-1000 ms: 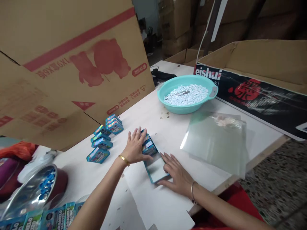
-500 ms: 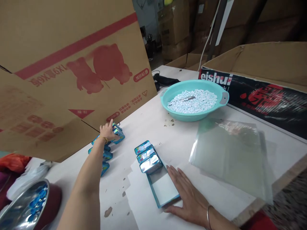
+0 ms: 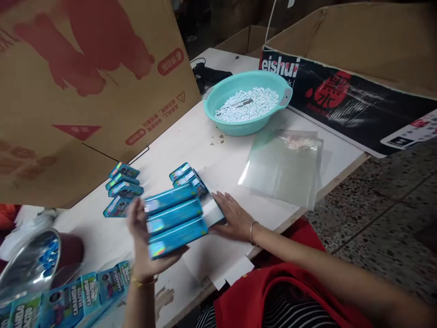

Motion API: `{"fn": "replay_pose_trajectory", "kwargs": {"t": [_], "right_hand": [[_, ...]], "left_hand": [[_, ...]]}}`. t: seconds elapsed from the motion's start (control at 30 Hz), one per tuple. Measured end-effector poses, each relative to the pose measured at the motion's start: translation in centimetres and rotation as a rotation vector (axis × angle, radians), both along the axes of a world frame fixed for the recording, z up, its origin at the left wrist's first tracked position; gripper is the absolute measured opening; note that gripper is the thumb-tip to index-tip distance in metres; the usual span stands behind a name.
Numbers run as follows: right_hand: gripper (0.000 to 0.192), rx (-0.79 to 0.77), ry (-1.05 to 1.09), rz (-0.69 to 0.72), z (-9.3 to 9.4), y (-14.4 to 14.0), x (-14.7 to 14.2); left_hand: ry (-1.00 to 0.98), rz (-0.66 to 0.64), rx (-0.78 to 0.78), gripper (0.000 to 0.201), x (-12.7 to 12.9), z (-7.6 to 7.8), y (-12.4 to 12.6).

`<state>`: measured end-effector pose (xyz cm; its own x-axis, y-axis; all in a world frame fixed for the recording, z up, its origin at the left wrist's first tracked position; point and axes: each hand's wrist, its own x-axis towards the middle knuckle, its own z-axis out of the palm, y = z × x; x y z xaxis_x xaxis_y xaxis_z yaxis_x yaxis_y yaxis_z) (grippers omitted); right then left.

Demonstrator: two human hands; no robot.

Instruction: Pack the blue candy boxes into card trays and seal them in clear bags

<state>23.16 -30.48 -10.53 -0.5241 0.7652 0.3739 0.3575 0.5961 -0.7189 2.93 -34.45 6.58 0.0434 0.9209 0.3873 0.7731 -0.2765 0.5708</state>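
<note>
My left hand [image 3: 139, 246] holds three small blue tins [image 3: 174, 221] stacked edge to edge, lifted above the white table [image 3: 205, 150]. My right hand [image 3: 235, 216] lies flat on the table, fingers spread against the side of an open blue tray box [image 3: 213, 213]. Several blue tins [image 3: 186, 175] sit in the far end of that box. More blue tins [image 3: 123, 189] lie loose on the table to the left.
A teal basin [image 3: 246, 102] of small white pellets stands at the back. Clear plastic bags [image 3: 283, 166] lie on the right near the table edge. A large brown carton [image 3: 78, 82] leans at the left. A steel bowl [image 3: 29, 266] and printed blue cartons [image 3: 68, 298] are at lower left.
My left hand reached to the loose tins at the left, took three, and brought them back over the tray box. My right hand stayed by the box. The camera tilted down.
</note>
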Motion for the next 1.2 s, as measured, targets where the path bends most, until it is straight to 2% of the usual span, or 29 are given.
{"fn": "replay_pose_trajectory", "kwargs": {"t": [0.07,0.13,0.27,0.43,0.53,0.63,0.8,0.93,1.03,1.2], "right_hand": [[0.060,0.035,0.050,0.008,-0.3,-0.2,0.3],[0.045,0.089,0.043,0.027,-0.7,-0.4,0.5],[0.050,0.148,0.009,0.037,-1.0,-0.8,0.8],[0.045,0.060,0.067,0.023,-0.8,-1.0,0.9],[0.067,0.020,0.069,0.022,-0.3,-1.0,1.1],[0.084,0.065,-0.026,0.047,0.1,-0.9,1.5],[0.068,0.061,-0.111,0.055,0.1,-0.5,1.6],[0.058,0.046,-0.159,0.031,0.0,-0.4,1.3],[0.056,0.019,-0.196,0.003,0.0,-0.4,1.2],[0.054,0.013,-0.209,0.006,-0.1,-0.6,1.2]], "left_hand": [[0.058,-0.087,-0.037,0.106,1.6,-1.8,-0.1],[0.204,-0.158,-0.058,0.101,2.3,-2.9,0.6],[0.479,-0.170,-0.106,0.099,3.0,-2.6,1.6],[0.576,-0.071,-0.180,0.094,3.6,-2.0,1.0],[0.603,-0.021,-0.217,0.095,4.1,-2.0,0.8],[0.726,-0.012,-0.299,0.096,5.1,-1.8,1.4],[0.842,-0.096,-0.404,0.092,5.5,-2.0,2.8],[0.736,-0.234,-0.520,0.086,4.2,-2.9,3.0],[0.685,-0.340,-0.540,0.082,4.0,-3.1,3.2],[0.716,-0.432,-0.585,0.072,6.6,-3.1,3.5]]}}
